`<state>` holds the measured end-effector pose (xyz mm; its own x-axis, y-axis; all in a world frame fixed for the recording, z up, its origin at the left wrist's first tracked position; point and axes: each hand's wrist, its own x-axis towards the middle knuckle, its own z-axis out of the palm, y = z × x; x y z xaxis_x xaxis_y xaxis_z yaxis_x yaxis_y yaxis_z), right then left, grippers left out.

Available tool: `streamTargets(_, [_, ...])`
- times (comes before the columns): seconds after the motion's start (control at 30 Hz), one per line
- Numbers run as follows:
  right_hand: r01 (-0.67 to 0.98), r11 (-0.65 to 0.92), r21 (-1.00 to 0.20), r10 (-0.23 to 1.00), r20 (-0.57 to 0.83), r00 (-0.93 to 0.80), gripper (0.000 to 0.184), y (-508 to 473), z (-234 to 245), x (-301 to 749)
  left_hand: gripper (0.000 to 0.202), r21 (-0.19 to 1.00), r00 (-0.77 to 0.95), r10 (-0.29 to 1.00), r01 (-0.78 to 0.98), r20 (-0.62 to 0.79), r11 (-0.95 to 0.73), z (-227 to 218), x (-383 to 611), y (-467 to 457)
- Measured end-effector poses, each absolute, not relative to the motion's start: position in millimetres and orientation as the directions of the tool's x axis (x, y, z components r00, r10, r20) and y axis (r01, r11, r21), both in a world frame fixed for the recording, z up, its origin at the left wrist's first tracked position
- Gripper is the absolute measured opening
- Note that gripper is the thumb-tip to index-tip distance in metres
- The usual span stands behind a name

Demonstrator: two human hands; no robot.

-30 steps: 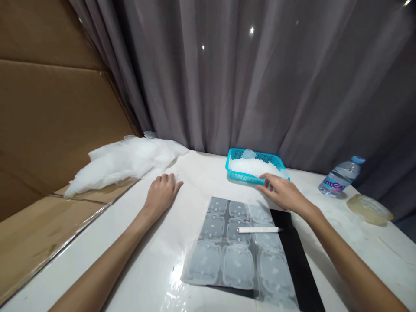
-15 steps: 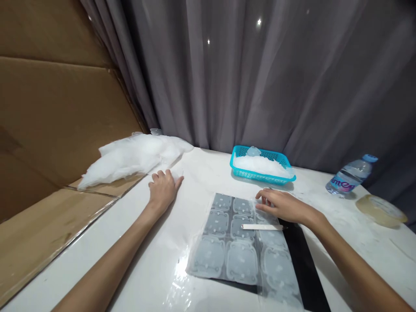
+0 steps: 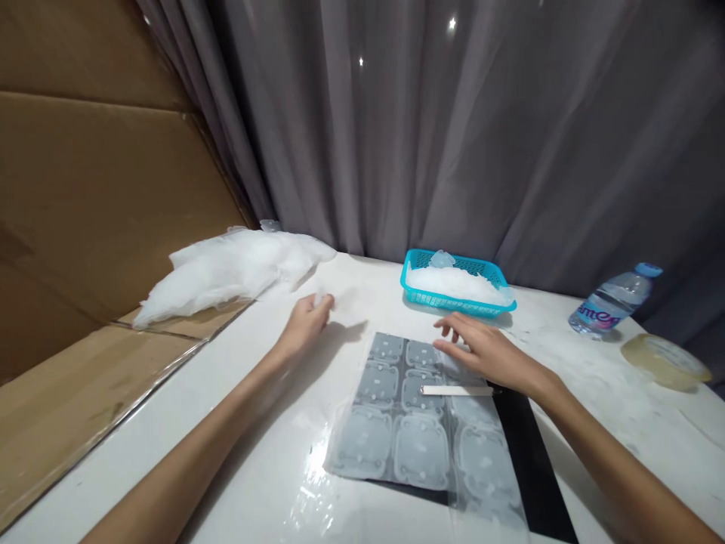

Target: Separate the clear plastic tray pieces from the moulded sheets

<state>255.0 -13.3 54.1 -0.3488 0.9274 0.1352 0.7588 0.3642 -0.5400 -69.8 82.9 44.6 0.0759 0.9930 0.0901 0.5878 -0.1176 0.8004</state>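
My left hand [image 3: 306, 323] is raised a little off the white table [image 3: 243, 423], fingers pinched on the edge of a thin clear plastic piece [image 3: 340, 298]. My right hand [image 3: 481, 349] lies flat, fingers spread, on the far edge of a clear plastic sheet of moulded square cells [image 3: 422, 423]. That sheet rests on a black mat [image 3: 524, 461]. A white pen-like tool [image 3: 456, 391] lies across the sheet, just below my right hand.
A turquoise basket [image 3: 456, 302] filled with clear plastic pieces stands at the back. A pile of clear plastic bags [image 3: 226, 268] lies back left on cardboard [image 3: 84, 378]. A water bottle [image 3: 609, 306] and a tape roll [image 3: 662, 363] sit at right. Grey curtain behind.
My left hand lifted off the table and moved right, pinching the thin plastic. My right hand came back from the basket onto the sheet's far edge.
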Motion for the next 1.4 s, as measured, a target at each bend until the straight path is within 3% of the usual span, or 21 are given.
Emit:
streamTargets(0.07, [0.670,0.382,-0.637,0.921,0.204,-0.331,0.047,-17.0,54.7,242.5,0.047,0.893,0.240,0.971,0.440,-0.018,-0.092,44.5,-45.5,63.5])
streamTargets(0.17, [0.519,0.362,-0.774,0.918,0.199,-0.343,0.061,-22.4,55.4,225.9,0.059,0.966,0.469,0.873,0.257,-0.134,0.011,43.4,-15.6,32.8])
streamTargets(0.23, [0.427,0.334,-0.840,0.916,0.182,-0.359,0.056,-25.6,59.5,220.3,0.059,0.979,0.576,0.797,0.180,-0.183,0.095,43.5,-4.7,17.6])
streamTargets(0.33, [0.270,0.276,-0.922,0.905,0.154,-0.397,0.035,-29.4,73.2,221.0,0.057,0.972,0.682,0.694,0.131,-0.232,0.196,44.7,-1.1,7.2])
streamTargets(0.47, [0.170,0.185,-0.968,0.902,0.098,-0.421,0.037,-32.1,91.4,226.8,0.069,0.953,0.820,0.513,0.124,-0.256,0.278,44.4,-5.2,7.5])
streamTargets(0.53, [0.176,0.162,-0.971,0.903,0.074,-0.422,0.038,-32.2,94.7,228.1,0.072,0.951,0.842,0.483,0.107,-0.241,0.289,43.3,-5.9,9.1])
streamTargets(0.7, [0.184,0.163,-0.969,0.884,0.061,-0.463,0.032,-30.2,91.9,229.6,0.074,0.957,0.828,0.537,-0.003,-0.161,0.291,45.7,-5.1,11.0])
streamTargets(0.87, [0.204,0.184,-0.961,0.869,0.062,-0.491,0.028,-28.9,90.8,237.4,0.033,0.995,0.729,0.681,0.006,-0.073,0.101,57.5,-6.8,7.7])
streamTargets(0.93, [0.202,0.180,-0.963,0.859,0.054,-0.508,0.026,-29.1,92.2,241.2,0.026,0.996,0.710,0.702,0.001,-0.060,0.085,61.6,-6.8,5.2])
streamTargets(1.23, [0.229,0.222,-0.948,0.853,0.076,-0.516,0.018,-32.2,104.2,252.1,0.023,0.997,0.718,0.695,-0.036,-0.027,0.075,69.6,-6.6,-1.4])
streamTargets(1.4, [0.218,0.309,-0.926,0.864,0.177,-0.472,0.013,-33.0,105.8,253.4,0.019,0.996,0.716,0.697,-0.046,-0.022,0.079,73.7,-8.8,-4.7])
